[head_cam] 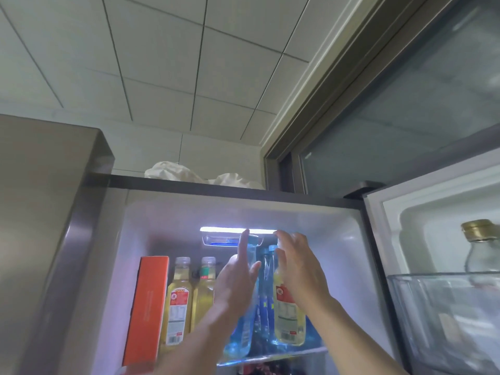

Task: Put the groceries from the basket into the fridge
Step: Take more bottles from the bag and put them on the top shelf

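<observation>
Both hands reach into the fridge [338, 239] at its top shelf [297, 353]. Left hand [235, 282] lies with straight fingers against a tilted blue bottle [243, 334]; right hand [300, 263], fingers spread, touches a yellow bottle [288, 320] near the shelf's right end. Two more yellow bottles [189, 299] and an orange box [147, 307] stand at the left end.

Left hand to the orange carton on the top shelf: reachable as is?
Probably yes. The left hand is already inside the fridge, touching a blue bottle; the orange carton stands at the shelf's left front, nothing before it.
</observation>
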{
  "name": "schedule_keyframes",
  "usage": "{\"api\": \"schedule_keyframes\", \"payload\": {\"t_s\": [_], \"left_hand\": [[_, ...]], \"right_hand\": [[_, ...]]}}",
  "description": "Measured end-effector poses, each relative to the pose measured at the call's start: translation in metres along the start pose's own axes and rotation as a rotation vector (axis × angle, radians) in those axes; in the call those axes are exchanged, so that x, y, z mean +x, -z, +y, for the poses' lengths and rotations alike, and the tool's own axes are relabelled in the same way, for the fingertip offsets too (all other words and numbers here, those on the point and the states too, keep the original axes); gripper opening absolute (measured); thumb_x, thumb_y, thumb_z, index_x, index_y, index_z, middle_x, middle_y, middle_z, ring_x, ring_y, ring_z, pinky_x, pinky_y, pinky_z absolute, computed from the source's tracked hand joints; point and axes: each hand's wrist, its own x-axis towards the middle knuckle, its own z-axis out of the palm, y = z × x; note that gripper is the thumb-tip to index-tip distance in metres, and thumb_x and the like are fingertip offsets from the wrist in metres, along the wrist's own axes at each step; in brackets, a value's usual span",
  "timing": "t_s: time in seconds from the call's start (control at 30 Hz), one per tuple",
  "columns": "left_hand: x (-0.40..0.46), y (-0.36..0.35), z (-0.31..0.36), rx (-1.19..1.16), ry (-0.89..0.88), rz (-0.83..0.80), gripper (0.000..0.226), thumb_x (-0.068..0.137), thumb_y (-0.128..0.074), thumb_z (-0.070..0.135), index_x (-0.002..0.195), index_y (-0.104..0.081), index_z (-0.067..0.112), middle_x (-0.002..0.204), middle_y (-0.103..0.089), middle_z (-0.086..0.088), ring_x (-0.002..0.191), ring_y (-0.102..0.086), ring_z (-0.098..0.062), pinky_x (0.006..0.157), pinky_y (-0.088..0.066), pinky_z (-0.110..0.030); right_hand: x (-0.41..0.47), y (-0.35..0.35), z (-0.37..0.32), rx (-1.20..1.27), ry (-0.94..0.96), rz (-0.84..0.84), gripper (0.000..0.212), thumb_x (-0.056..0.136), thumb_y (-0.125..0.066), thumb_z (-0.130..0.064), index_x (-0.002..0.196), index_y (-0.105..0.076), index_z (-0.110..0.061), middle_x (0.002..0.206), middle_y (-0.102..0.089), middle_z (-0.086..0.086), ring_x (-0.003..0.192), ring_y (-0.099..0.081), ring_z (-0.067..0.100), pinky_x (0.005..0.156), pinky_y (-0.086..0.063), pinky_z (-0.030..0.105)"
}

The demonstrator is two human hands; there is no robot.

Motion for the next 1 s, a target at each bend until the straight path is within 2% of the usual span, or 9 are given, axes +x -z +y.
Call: {"api": "schedule_keyframes", "payload": {"t_s": [0.17, 0.27, 0.37, 0.47, 0.6, 0.7, 0.77, 0.87, 1.0], "left_hand": [[0.012, -0.033, -0.006, -0.081, 0.086, -0.055, 0.082, 0.097, -0.045, 0.035, 0.137, 0.025, 0.048, 0.08, -0.052, 0.0, 0.068, -0.052, -0.017, 0.068, -0.047, -0.035], [0.02, -0.049, -0.004, -0.138, 0.149, -0.087, 0.077, 0.097, -0.044, 0.037, 0.143, 0.017, 0.047, 0.085, -0.057, -0.002, 0.076, -0.059, -0.02, 0.073, -0.05, -0.037], [0.025, -0.063, -0.004, -0.158, 0.15, -0.105, 0.074, 0.098, -0.041, 0.039, 0.144, 0.017, 0.046, 0.1, -0.061, -0.004, 0.088, -0.06, -0.022, 0.081, -0.05, -0.037], [0.031, -0.073, -0.006, -0.173, 0.157, -0.122, 0.075, 0.099, -0.041, 0.037, 0.145, 0.018, 0.042, 0.113, -0.061, -0.005, 0.1, -0.06, -0.021, 0.087, -0.049, -0.036], [0.038, -0.076, -0.017, -0.167, 0.259, -0.159, 0.075, 0.098, -0.041, 0.041, 0.145, 0.017, 0.041, 0.104, -0.065, -0.005, 0.087, -0.062, -0.022, 0.081, -0.052, -0.039], [0.039, -0.075, -0.022, -0.17, 0.295, -0.185, 0.077, 0.097, -0.043, 0.044, 0.146, 0.016, 0.039, 0.111, -0.064, -0.007, 0.092, -0.063, -0.023, 0.083, -0.051, -0.038], [0.038, -0.075, -0.022, -0.21, 0.29, -0.198, 0.078, 0.097, -0.044, 0.043, 0.147, 0.016, 0.039, 0.126, -0.057, -0.009, 0.103, -0.06, -0.024, 0.086, -0.048, -0.035], [0.031, -0.076, -0.023, -0.269, 0.266, -0.194, 0.08, 0.096, -0.049, 0.038, 0.149, 0.011, 0.034, 0.148, -0.034, -0.008, 0.126, -0.046, -0.023, 0.097, -0.04, -0.035], [0.018, -0.08, -0.023, -0.278, 0.159, -0.108, 0.069, 0.096, -0.047, 0.042, 0.151, -0.008, 0.026, 0.158, -0.015, -0.005, 0.143, -0.019, -0.019, 0.112, -0.024, -0.035]], "right_hand": [[0.004, -0.006, 0.013, -0.054, 0.019, -0.008, 0.035, 0.101, -0.037, -0.028, 0.136, -0.037, -0.031, 0.118, -0.045, 0.0, 0.082, -0.053, 0.012, 0.056, -0.032, 0.014], [0.005, -0.009, 0.02, -0.094, 0.026, -0.012, 0.035, 0.101, -0.036, -0.03, 0.136, -0.036, -0.033, 0.12, -0.046, -0.001, 0.087, -0.057, 0.012, 0.061, -0.038, 0.015], [0.008, -0.009, 0.021, -0.107, 0.03, -0.03, 0.036, 0.101, -0.035, -0.033, 0.137, -0.035, -0.034, 0.121, -0.044, -0.003, 0.089, -0.056, 0.009, 0.06, -0.033, 0.011], [0.013, -0.009, 0.021, -0.107, 0.029, -0.043, 0.035, 0.101, -0.035, -0.032, 0.137, -0.035, -0.035, 0.116, -0.044, -0.003, 0.081, -0.052, 0.01, 0.061, -0.034, 0.017], [0.015, -0.012, 0.024, -0.11, 0.02, -0.051, 0.036, 0.101, -0.034, -0.031, 0.137, -0.035, -0.034, 0.117, -0.045, 0.0, 0.082, -0.054, 0.012, 0.063, -0.037, 0.02], [0.013, -0.016, 0.025, -0.112, 0.005, -0.07, 0.036, 0.102, -0.035, -0.03, 0.137, -0.035, -0.033, 0.117, -0.045, 0.0, 0.082, -0.057, 0.013, 0.064, -0.042, 0.021], [0.013, -0.02, 0.026, -0.11, -0.004, -0.07, 0.036, 0.101, -0.035, -0.03, 0.137, -0.035, -0.034, 0.116, -0.046, 0.001, 0.082, -0.058, 0.014, 0.067, -0.046, 0.023], [0.011, -0.024, 0.028, -0.106, -0.017, -0.071, 0.035, 0.102, -0.035, -0.031, 0.137, -0.036, -0.034, 0.117, -0.046, 0.001, 0.084, -0.059, 0.014, 0.066, -0.042, 0.021], [0.01, -0.027, 0.032, -0.107, -0.044, -0.068, 0.036, 0.102, -0.035, -0.032, 0.137, -0.036, -0.033, 0.118, -0.047, 0.002, 0.09, -0.059, 0.017, 0.069, -0.043, 0.023]]}}
